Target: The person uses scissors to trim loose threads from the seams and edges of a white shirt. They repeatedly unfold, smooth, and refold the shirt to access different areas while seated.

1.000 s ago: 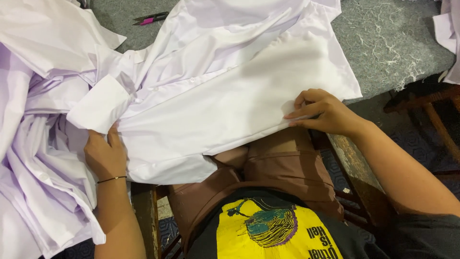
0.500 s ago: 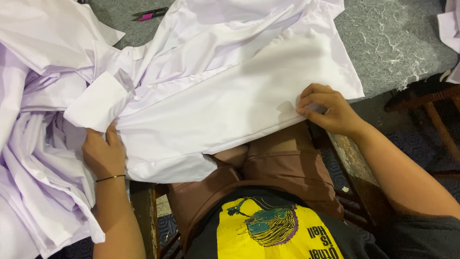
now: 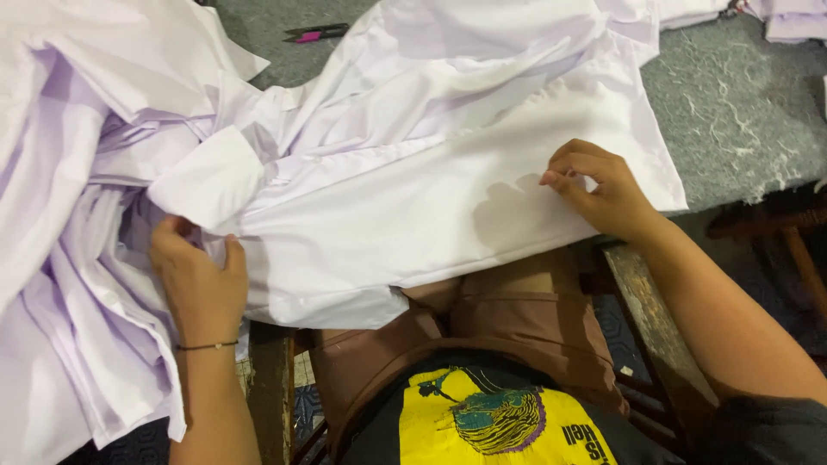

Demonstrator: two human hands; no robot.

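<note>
A white shirt (image 3: 413,172) lies spread over the grey table (image 3: 741,112), its lower edge hanging toward my lap. My left hand (image 3: 194,275) grips the cloth just below a folded white cuff (image 3: 207,181) at the left. My right hand (image 3: 599,189) is curled on the shirt's lower right part, fingertips pinching at the fabric. A heap of pale lilac-white garments (image 3: 60,215) is bunched at the left, beside my left hand.
A pink and black pen-like tool (image 3: 314,33) lies on the table at the top. More folded white cloth (image 3: 788,17) sits at the top right corner. A wooden frame (image 3: 655,327) runs under the table edge by my right forearm.
My right hand has slid a little right along the shirt and lifted, its fingers curling up from flat. The left hand keeps its grip near the cuff.
</note>
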